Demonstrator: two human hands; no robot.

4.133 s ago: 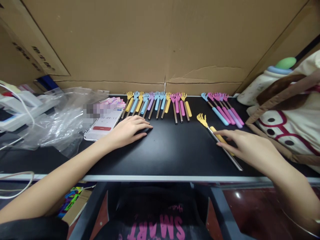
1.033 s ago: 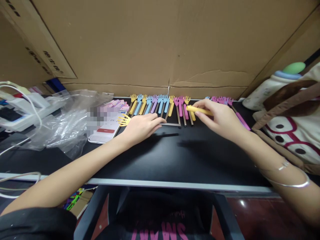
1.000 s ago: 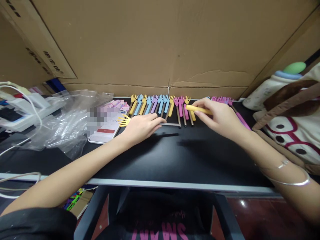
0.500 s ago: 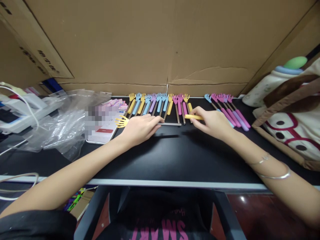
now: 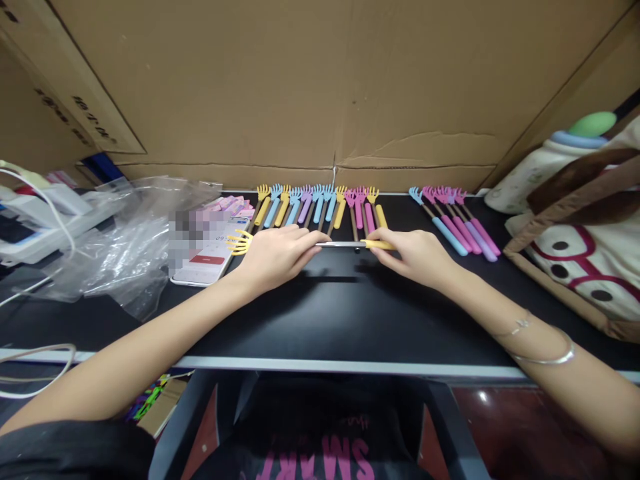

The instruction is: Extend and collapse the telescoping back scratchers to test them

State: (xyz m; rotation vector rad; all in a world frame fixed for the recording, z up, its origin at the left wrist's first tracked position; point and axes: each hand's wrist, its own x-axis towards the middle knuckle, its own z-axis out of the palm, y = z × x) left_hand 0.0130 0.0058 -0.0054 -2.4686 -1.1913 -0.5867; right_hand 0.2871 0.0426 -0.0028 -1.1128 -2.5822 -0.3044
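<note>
My left hand point(image 5: 283, 257) is closed around a back scratcher with a yellow claw head point(image 5: 240, 243), which pokes out left of my fingers. Its bare metal rod point(image 5: 343, 245) runs level to the right. Pinched in my right hand point(image 5: 417, 257) is a yellow handle sleeve point(image 5: 376, 245), whose end meets the tip of the rod. Behind my hands lies a row of small back scratchers point(image 5: 305, 203) in yellow, blue, purple and pink, with loose handle sleeves among them. To the right, several back scratchers point(image 5: 457, 227) have sleeves on their rods.
A phone point(image 5: 213, 257) and crumpled clear plastic bag point(image 5: 133, 233) lie on the left, near a white power strip point(image 5: 55, 230) with cables. On the right are a bottle point(image 5: 545, 170) and a fabric bag point(image 5: 580, 267). Cardboard point(image 5: 300, 87) walls the back of the black table point(image 5: 300, 320).
My right hand has moved slightly left and down, bringing the yellow handle sleeve from apart to the end of the metal rod. My left hand stays nearly in place.
</note>
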